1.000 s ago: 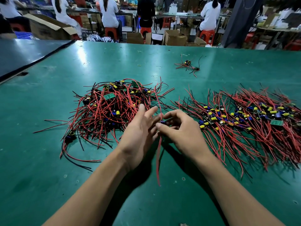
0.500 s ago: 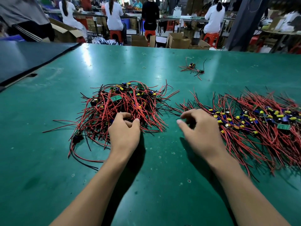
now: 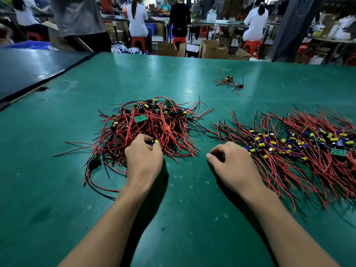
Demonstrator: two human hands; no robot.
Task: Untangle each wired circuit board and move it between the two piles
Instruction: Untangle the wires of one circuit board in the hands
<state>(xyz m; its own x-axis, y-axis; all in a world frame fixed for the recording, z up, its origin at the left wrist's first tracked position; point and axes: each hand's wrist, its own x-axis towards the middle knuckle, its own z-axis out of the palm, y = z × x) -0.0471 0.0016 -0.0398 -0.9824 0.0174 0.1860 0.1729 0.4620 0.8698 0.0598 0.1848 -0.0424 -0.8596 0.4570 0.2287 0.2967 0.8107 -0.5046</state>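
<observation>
The green table (image 3: 81, 199) carries two heaps of small green circuit boards with red and black wires: a tangled heap (image 3: 154, 124) mid-table and a spread heap (image 3: 300, 151) by the right edge, their boards too many to count. One loose wired clump (image 3: 230, 82) and one small pale ring (image 3: 172, 81) lie toward the far edge.

Counter: green matte counter (image 3: 177, 224), flecked with pale specks; soft patches of overhead glare on its far half
Side surface: darker blue-grey tabletop (image 3: 28, 72) along the counter's left edge, set at an angle
Far benches: row of workbenches (image 3: 217, 21) across the room; people in white coats (image 3: 137, 18) at them, backs turned; red stools (image 3: 250, 46) beneath
Floor: open cardboard boxes (image 3: 213, 49) past the counter's far edge; blue crate (image 3: 28, 44) at left
Right: dark pillar (image 3: 289, 26)
</observation>
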